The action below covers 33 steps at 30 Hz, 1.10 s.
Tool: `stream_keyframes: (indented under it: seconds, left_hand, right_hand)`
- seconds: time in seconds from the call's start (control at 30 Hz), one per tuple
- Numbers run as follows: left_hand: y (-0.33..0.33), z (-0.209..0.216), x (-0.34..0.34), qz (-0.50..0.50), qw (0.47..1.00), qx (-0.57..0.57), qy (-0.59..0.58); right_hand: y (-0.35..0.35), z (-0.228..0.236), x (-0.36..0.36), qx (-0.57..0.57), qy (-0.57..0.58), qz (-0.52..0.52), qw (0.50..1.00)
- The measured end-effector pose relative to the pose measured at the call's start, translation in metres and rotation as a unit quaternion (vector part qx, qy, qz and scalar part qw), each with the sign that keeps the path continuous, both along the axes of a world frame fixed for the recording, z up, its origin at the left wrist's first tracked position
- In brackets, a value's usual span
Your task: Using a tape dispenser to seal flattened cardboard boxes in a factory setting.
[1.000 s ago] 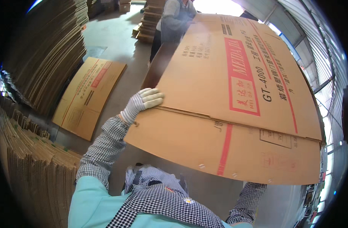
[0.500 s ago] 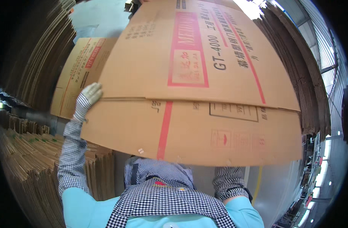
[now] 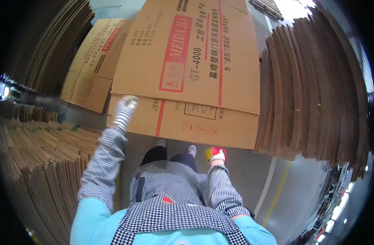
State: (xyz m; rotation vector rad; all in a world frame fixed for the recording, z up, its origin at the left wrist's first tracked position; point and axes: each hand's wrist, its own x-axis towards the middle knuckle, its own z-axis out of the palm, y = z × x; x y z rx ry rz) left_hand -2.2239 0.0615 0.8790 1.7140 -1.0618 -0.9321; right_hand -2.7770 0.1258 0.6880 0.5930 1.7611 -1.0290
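- Gripping a red-and-yellow thing (image 3: 209, 153) with the right hand (image 3: 220, 156)
- left hand (image 3: 129, 104) over the big cardboard (image 3: 187, 81), can't tell if open or closed
- cardboard stack (image 3: 313, 90) at right

Left hand (image 3: 127, 107): knitted cloth glove, matt. Behind it in view, carton (image 3: 219, 61): matt brown cardboard, smooth face. In right-hand (image 3: 221, 155) grip: red-and-yellow object (image 3: 211, 152), smooth-looking, material unclear. Beyond grip, rightward, stack (image 3: 317, 94): rough cardboard edges. Nearer than grip, sleeve (image 3: 221, 179): matt woven cloth. Below grip, floor (image 3: 250, 167): smooth, faint sheen.
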Motion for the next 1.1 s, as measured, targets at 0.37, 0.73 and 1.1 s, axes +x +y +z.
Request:
stream_keyframes:
  seconds: [0.37, 0.73, 1.1]
  left_hand:
    - [-0.142, -0.131, -0.238, 0.398, 0.745, 0.109, 0.525]
    - [-0.034, -0.030, -0.295, 0.273, 0.869, -0.058, 0.408]
    - [0.122, -0.201, -0.247, 0.375, 0.875, 0.112, 0.284]
  right_hand:
    - [-0.055, 0.013, 0.021, -0.015, -0.144, 0.099, 0.985]
    - [-0.106, 0.055, 0.029, -0.053, -0.124, 0.105, 0.985]
    - [0.091, 0.108, -0.089, -0.009, -0.270, 0.352, 0.896]
